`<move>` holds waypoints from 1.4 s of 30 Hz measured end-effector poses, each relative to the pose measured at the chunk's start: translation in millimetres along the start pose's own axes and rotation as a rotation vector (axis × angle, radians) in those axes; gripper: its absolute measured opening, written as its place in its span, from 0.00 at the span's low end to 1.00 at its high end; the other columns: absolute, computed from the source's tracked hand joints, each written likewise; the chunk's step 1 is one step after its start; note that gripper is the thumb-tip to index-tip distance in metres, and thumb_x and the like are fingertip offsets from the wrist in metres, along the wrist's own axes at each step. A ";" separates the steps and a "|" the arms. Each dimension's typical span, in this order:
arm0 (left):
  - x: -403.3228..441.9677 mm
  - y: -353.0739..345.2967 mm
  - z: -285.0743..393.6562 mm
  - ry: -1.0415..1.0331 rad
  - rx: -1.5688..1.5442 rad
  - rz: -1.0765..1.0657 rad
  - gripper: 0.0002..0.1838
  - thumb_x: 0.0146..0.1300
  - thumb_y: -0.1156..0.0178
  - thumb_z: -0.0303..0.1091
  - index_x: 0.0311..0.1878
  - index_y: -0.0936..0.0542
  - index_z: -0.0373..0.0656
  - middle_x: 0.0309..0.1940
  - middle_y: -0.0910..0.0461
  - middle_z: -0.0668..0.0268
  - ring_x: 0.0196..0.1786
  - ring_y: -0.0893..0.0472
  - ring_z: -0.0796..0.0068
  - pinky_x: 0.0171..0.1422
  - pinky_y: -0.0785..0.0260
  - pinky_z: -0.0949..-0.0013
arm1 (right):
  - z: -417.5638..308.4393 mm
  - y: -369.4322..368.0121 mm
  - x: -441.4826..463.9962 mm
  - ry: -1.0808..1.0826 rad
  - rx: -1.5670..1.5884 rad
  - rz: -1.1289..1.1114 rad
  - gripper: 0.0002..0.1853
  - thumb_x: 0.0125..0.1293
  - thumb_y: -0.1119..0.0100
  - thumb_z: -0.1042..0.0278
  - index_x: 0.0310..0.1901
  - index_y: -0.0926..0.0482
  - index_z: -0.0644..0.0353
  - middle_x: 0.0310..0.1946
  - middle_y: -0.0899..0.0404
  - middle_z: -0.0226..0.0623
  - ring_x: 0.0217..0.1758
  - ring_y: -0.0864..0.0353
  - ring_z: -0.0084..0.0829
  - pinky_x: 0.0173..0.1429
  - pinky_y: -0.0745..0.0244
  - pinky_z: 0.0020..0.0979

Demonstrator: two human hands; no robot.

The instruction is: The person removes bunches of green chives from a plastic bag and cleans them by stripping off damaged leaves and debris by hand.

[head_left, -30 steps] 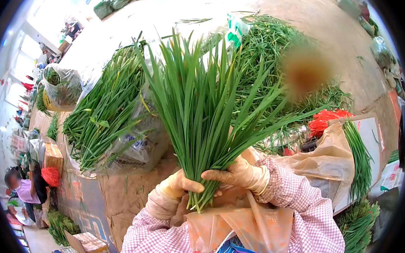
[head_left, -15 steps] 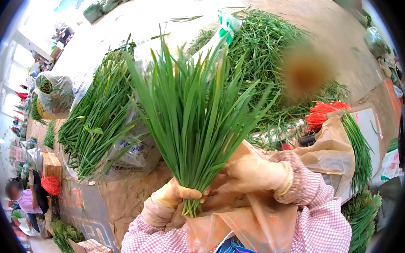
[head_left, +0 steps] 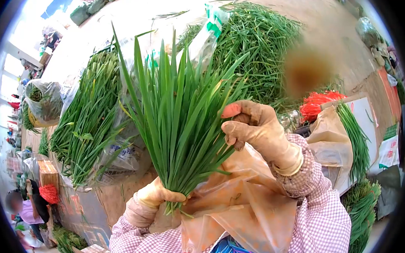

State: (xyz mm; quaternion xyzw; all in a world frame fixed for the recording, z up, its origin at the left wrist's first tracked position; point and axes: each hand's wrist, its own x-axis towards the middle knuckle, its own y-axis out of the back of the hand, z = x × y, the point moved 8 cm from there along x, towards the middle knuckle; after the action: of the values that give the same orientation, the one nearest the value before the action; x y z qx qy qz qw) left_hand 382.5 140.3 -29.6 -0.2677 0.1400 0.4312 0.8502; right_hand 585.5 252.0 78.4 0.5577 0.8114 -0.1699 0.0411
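Observation:
A fan-shaped bunch of long green leafy stalks (head_left: 178,121) stands upright over the lap. My left hand (head_left: 159,194), in a pale glove, is wrapped round its base, with the short stalk ends poking out below. My right hand (head_left: 256,129), also gloved, is raised at the right side of the leaves. Its fingers are curled, thumb and forefinger slightly apart, and nothing is visible between them. An orange-tinted apron (head_left: 244,209) covers the lap.
A heap of loose green stalks (head_left: 255,52) lies ahead, and another pile (head_left: 92,108) rests on plastic at the left. Red ties (head_left: 318,104) sit beside a wrapped bundle (head_left: 353,142) at the right. A person (head_left: 29,209) is at the far left.
My right hand has left the base of the bunch and risen to the right of the leaves. My left hand still holds the bunch, which has shifted left in view.

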 end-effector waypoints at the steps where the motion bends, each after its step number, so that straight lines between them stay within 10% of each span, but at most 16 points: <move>1: -2.9 -1.8 0.9 0.026 -0.046 -0.002 0.42 0.38 0.28 0.28 0.63 0.29 0.37 0.56 0.23 0.59 0.54 0.23 0.71 0.54 0.27 0.66 | 2.7 -4.4 1.8 -0.030 -0.023 -0.024 0.15 0.62 0.34 0.67 0.47 0.24 0.64 0.27 0.20 0.30 0.26 0.23 0.17 0.28 0.28 0.19; 8: -3.2 15.8 -11.4 -0.018 -0.079 0.089 0.30 0.38 0.27 0.28 0.51 0.22 0.36 0.35 0.19 0.64 0.37 0.21 0.71 0.41 0.27 0.67 | 39.7 -14.3 18.9 -0.146 0.047 -0.037 0.08 0.62 0.35 0.66 0.33 0.22 0.61 0.20 0.23 0.29 0.23 0.23 0.19 0.24 0.30 0.20; 11: -5.6 31.6 -44.4 0.059 0.079 -0.029 0.41 0.38 0.27 0.27 0.62 0.28 0.37 0.55 0.23 0.60 0.55 0.23 0.72 0.57 0.28 0.65 | 50.2 -14.5 19.0 -0.139 0.104 -0.074 0.10 0.62 0.34 0.64 0.32 0.24 0.60 0.20 0.22 0.30 0.20 0.27 0.17 0.23 0.31 0.19; 14: -10.6 24.3 -22.9 0.058 0.061 0.079 0.23 0.41 0.29 0.24 0.46 0.21 0.37 0.32 0.20 0.66 0.35 0.22 0.73 0.40 0.28 0.67 | 59.6 -9.9 17.3 -0.070 0.131 -0.126 0.10 0.61 0.34 0.65 0.30 0.24 0.60 0.19 0.23 0.31 0.22 0.26 0.17 0.24 0.30 0.24; 20: -13.0 23.4 -36.1 0.090 -0.031 0.068 0.23 0.41 0.29 0.24 0.45 0.21 0.36 0.31 0.20 0.64 0.32 0.21 0.72 0.36 0.28 0.68 | 21.6 -12.9 -9.1 0.859 -0.932 0.012 0.05 0.52 0.40 0.79 0.30 0.24 0.59 0.18 0.29 0.39 0.20 0.27 0.37 0.27 0.32 0.33; 24: -10.9 24.7 -33.4 0.102 -0.005 0.038 0.23 0.41 0.29 0.24 0.45 0.21 0.35 0.31 0.19 0.62 0.31 0.20 0.70 0.33 0.26 0.67 | 33.4 66.3 -5.5 0.465 -0.426 0.593 0.03 0.62 0.42 0.77 0.37 0.22 0.59 0.20 0.25 0.27 0.24 0.24 0.23 0.33 0.30 0.26; 28: -11.7 26.8 -31.4 0.112 -0.053 0.056 0.23 0.41 0.29 0.24 0.45 0.21 0.34 0.31 0.19 0.62 0.31 0.20 0.70 0.33 0.26 0.67 | 64.7 135.4 32.5 0.319 0.043 0.556 0.14 0.63 0.38 0.76 0.50 0.25 0.58 0.30 0.24 0.22 0.32 0.27 0.16 0.40 0.29 0.18; 33: -10.2 25.0 -22.1 0.119 0.027 0.046 0.23 0.42 0.28 0.24 0.45 0.21 0.34 0.32 0.19 0.62 0.31 0.20 0.70 0.34 0.26 0.67 | 59.2 88.7 52.8 0.145 0.062 0.019 0.22 0.71 0.49 0.48 0.52 0.24 0.61 0.36 0.19 0.31 0.33 0.23 0.19 0.43 0.25 0.24; 42: -10.4 30.3 -33.7 0.129 -0.087 0.038 0.23 0.42 0.28 0.23 0.45 0.21 0.35 0.32 0.19 0.62 0.33 0.20 0.70 0.36 0.25 0.67 | 61.0 55.0 80.2 0.223 -0.271 -0.090 0.11 0.65 0.39 0.61 0.33 0.22 0.61 0.24 0.24 0.27 0.28 0.24 0.22 0.36 0.27 0.28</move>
State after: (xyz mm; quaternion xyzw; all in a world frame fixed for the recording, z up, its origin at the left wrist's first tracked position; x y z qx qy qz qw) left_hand 351.6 128.7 -62.4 -0.3290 0.1808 0.4348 0.8185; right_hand 598.5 321.5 -12.0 0.5257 0.8505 0.0020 0.0180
